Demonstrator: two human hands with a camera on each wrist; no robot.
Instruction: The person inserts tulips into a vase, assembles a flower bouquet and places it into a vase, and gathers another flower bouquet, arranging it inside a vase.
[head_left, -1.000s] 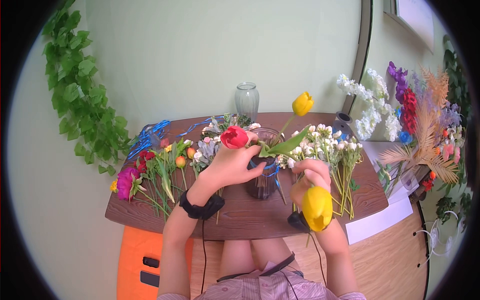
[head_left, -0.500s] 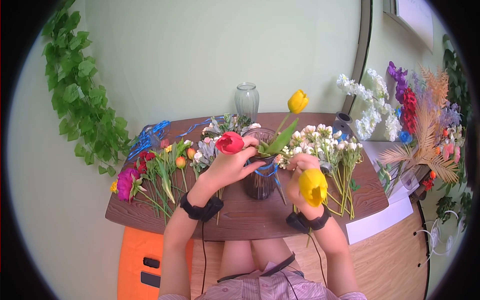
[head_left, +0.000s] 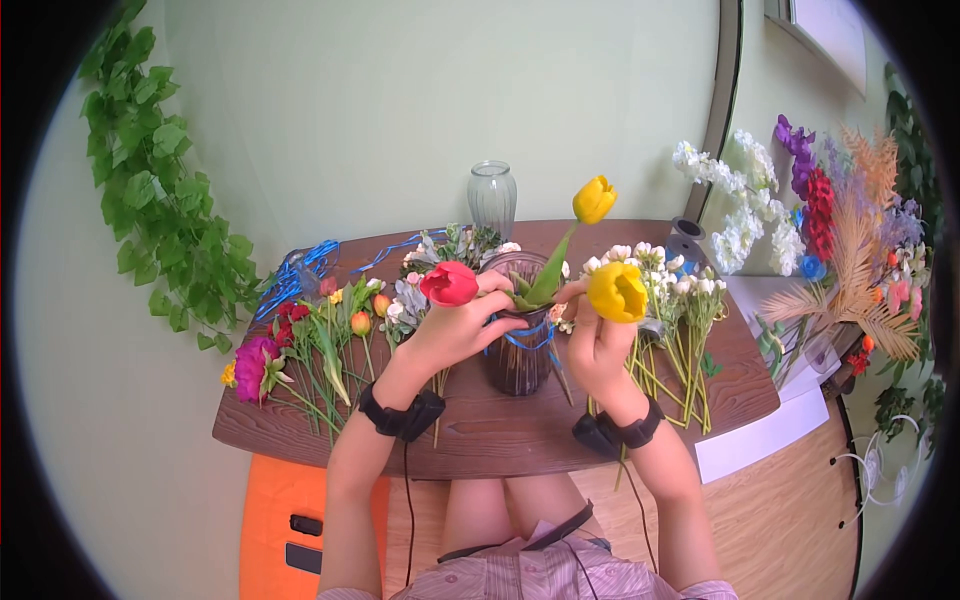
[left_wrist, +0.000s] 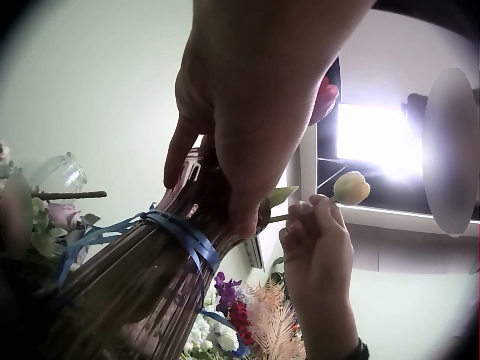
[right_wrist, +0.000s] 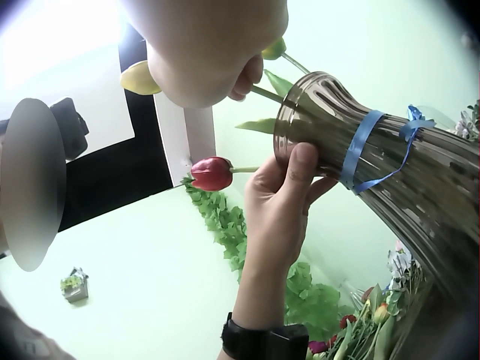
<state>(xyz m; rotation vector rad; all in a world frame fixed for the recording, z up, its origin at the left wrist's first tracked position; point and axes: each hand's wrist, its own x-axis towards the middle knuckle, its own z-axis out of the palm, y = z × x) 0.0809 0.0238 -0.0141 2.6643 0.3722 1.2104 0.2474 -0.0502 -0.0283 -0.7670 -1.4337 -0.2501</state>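
On the table (head_left: 500,445), the vase (head_left: 518,368) has the left hand (head_left: 450,332) curled round its neck, nine o'clock; right hand (head_left: 602,355), three, pinches a tulip (head_left: 617,292), stem (left_wrist: 278,218) visible in wrist views

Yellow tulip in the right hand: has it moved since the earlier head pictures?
Yes: the yellow tulip has moved away from the table's near edge, toward its back.

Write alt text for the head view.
A left hand grips a vase with a red tulip and a yellow tulip; the right hand holds another yellow tulip near the vase. Flowers lie either side on a table.
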